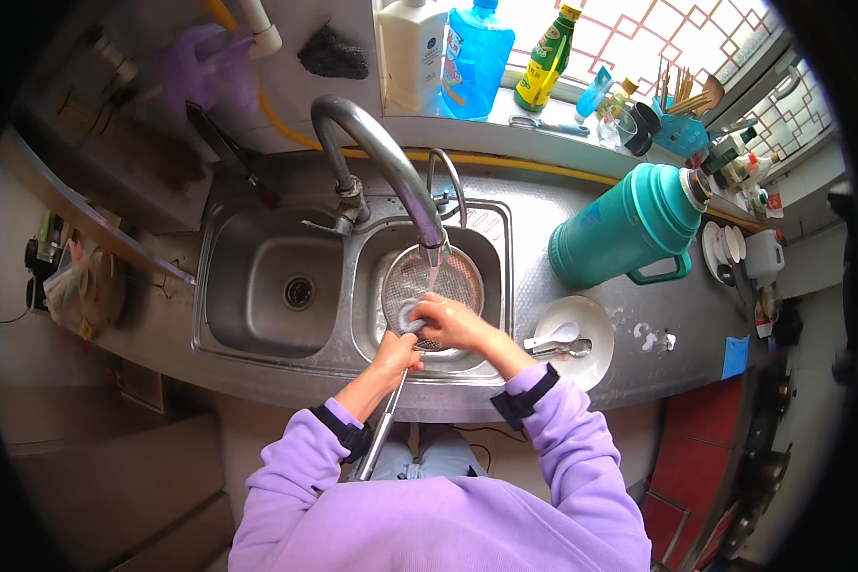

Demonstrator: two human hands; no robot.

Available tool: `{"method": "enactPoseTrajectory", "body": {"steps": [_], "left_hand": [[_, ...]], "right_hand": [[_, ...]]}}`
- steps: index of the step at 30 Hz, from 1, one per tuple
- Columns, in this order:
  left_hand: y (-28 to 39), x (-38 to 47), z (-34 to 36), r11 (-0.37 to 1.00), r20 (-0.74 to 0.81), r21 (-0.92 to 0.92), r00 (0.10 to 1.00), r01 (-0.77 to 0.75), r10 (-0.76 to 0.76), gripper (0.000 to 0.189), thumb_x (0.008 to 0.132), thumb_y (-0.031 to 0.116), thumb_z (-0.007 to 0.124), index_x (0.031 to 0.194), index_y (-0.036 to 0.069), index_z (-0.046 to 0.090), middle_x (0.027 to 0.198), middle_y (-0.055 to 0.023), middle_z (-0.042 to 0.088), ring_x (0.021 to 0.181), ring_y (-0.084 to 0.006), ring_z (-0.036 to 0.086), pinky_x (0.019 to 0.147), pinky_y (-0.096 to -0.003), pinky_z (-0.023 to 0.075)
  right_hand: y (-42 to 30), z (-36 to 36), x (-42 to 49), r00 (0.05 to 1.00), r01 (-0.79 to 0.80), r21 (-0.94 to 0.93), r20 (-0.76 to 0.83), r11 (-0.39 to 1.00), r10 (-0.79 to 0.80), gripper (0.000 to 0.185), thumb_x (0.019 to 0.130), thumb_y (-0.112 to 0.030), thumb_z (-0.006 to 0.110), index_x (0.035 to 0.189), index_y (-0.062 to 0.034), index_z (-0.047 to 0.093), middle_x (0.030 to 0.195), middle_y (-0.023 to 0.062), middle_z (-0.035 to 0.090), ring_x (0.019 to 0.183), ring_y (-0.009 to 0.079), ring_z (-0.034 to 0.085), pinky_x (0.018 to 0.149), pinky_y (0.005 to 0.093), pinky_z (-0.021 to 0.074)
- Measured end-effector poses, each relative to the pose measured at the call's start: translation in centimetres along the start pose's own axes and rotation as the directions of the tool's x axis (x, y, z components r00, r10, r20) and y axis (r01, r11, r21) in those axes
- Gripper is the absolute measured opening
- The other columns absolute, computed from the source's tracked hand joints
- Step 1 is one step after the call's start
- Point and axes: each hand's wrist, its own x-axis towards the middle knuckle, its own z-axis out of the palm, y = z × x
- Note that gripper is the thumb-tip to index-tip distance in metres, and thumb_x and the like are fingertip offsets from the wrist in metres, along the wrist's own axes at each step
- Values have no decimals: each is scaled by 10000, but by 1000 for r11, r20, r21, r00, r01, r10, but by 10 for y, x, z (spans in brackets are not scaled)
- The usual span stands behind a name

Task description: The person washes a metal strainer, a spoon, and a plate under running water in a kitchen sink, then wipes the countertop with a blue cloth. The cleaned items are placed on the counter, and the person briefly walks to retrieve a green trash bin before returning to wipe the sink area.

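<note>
My left hand (399, 352) grips a metal mesh strainer (462, 280) by its long handle, close to the bowl. The handle slants back toward my body. The strainer's round bowl is held over the right sink basin (363, 322), under the tap. My right hand (449, 320) pinches a pale grey wad (410, 309), perhaps a cloth or scrubber, against the near left part of the strainer. Its exact kind is hard to make out. A thin stream of water runs from the curved metal faucet (390, 154) into the strainer.
Left of it lies the second basin (257, 293) with its drain. A green thermos (622, 225) stands right of the sink, near a white plate (592, 343) bearing a white spoon (554, 336) and a metal spoon (579, 348). Bottles (477, 64) line the windowsill.
</note>
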Motion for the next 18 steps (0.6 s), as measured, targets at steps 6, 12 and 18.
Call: {"method": "enactPoseTrajectory", "body": {"steps": [6,12,18], "left_hand": [[-2,-5,8,998,9,-16,998,-63,64,176,848,30,408,1007,18,482,638,-27,490,376,-92,399,371,-279,411],[8,-11,6,997,39,82,999,-10,7,205,894,69,396,1099,61,415,657,-11,455,384,-78,350,386,-278,416],[0,-20,-3,985,1,169,999,-47,47,230,853,25,405,1078,56,435,644,9,442,391,-69,333,398,-277,413]], "right_hand": [[4,-4,22,824,-197,1,-542,980,166,396,752,-58,581,1134,-43,475,1060,179,523,901,374,564,757,432,482],[-29,4,34,882,368,-385,-144,846,-449,423,725,-126,617,1131,-46,531,1112,114,491,904,297,566,763,418,471],[-8,-44,56,963,150,-736,-41,660,-266,172,800,-288,569,837,-122,544,766,46,578,667,213,605,623,356,476]]}}
